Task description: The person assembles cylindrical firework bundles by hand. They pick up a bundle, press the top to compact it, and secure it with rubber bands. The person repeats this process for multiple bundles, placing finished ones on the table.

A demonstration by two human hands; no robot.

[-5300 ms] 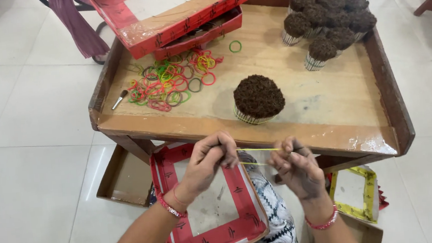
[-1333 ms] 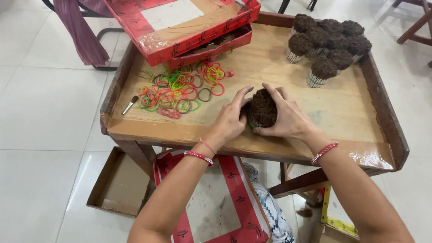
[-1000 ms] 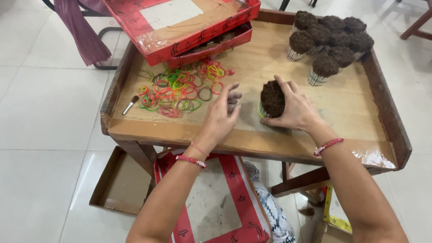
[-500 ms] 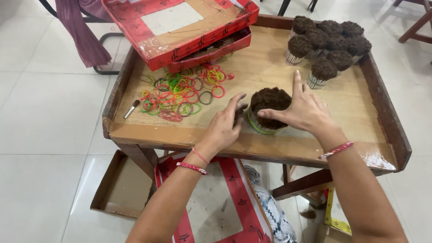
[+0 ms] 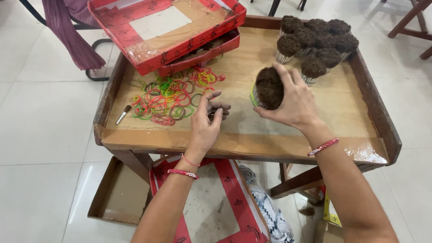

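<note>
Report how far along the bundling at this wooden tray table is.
Done: a cluster of dark-tipped bundles stands at the table's far right corner. In hand: the right hand grips one more bundle, tilted, while the left hand rests on the table beside the loose coloured rubber bands. Left: many bands lie unused; how many bundles remain cannot be told.

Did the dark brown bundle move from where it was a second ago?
Yes. The right hand has carried the dark bundle away from the table's near edge, closer to the pile of bundles.
</note>
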